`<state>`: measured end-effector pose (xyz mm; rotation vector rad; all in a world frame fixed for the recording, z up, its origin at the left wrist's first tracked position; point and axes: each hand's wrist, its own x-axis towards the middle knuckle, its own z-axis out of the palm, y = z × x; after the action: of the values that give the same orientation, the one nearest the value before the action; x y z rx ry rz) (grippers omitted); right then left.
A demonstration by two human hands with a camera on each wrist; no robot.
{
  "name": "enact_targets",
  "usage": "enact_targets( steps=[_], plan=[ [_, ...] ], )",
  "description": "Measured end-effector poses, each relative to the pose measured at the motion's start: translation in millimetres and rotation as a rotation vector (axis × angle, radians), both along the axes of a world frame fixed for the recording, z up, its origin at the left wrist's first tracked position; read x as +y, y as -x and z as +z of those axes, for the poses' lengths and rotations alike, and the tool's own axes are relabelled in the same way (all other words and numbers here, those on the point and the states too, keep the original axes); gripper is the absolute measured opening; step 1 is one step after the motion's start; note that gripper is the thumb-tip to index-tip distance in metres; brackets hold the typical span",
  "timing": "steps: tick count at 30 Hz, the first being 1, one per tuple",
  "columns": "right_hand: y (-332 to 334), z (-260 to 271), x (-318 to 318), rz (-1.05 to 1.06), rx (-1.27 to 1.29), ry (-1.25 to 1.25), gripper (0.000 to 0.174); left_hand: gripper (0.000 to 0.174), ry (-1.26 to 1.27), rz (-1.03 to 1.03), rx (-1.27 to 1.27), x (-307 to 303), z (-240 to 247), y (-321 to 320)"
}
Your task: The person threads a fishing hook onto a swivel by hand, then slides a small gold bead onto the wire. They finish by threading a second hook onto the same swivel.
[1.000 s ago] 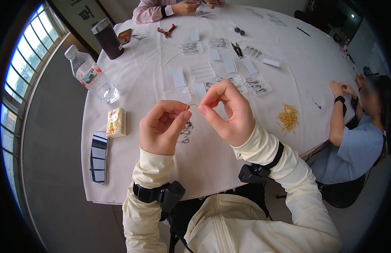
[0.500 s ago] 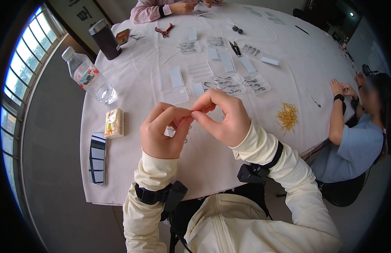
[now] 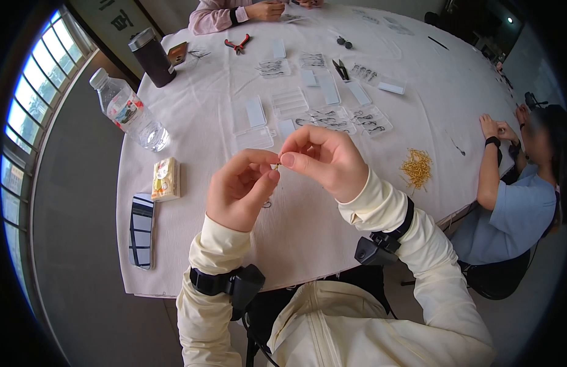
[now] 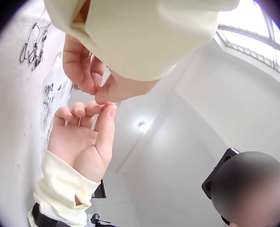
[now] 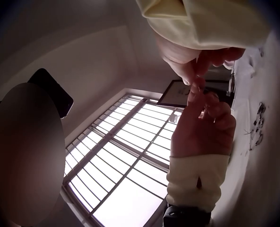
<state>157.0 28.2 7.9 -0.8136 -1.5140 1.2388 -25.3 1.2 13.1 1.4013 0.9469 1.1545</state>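
Through the head view I have both hands raised over the near side of the tabletop (image 3: 314, 238), fingertips meeting in front of the wearer. My left hand (image 3: 237, 189): thumb and index narrow, pinching a small gold piece (image 3: 277, 166); it sits right at the meeting point of the two hands, above the cloth. My right hand (image 3: 326, 160): thumb and index drawn together at the tips; whatever lies between them is too small for me to make out.

From the left wrist view I read the same gold glint between the left fingertips, with the right fingertips just beside. The right wrist view is dim; fingertips touch there, contents unclear.

Surroundings logged: dark hooks (image 4: 34, 49) lie loose on the cloth, mostly hidden under the hands in my head view. Pile of gold pieces (image 3: 416, 166) to the right. Beyond the hands, clear cases (image 3: 288, 104), several holding hooks; black-handled pliers (image 3: 341, 70) among them, red-handled pliers (image 3: 237, 44) farther off. Left side: phone (image 3: 141, 231), tissue pack (image 3: 166, 179), tilted-looking water bottle (image 3: 132, 115), dark tumbler (image 3: 152, 60). A person in blue (image 3: 513, 205) sits at right.
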Motion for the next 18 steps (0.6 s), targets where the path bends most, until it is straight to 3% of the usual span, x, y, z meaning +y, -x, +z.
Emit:
enact_targets(
  steps=[4, 12, 18],
  plan=[
    [0.7, 0.1, -0.6, 0.023, -0.002, -0.027, 0.013, 0.01, 0.118, -0.013, -0.081, -2.6, 2.1, -5.2],
    [-1.2, 1.2, 2.0, -0.046, 0.001, -0.03, 0.013, 0.009, 0.066, 0.003, -0.045, -2.5, -0.4, -4.6],
    [-3.7, 6.2, 0.0, -0.075, -0.181, -0.192, 0.01, 0.009, 0.039, 0.059, -0.03, -2.1, -1.0, -4.2]
  ],
)
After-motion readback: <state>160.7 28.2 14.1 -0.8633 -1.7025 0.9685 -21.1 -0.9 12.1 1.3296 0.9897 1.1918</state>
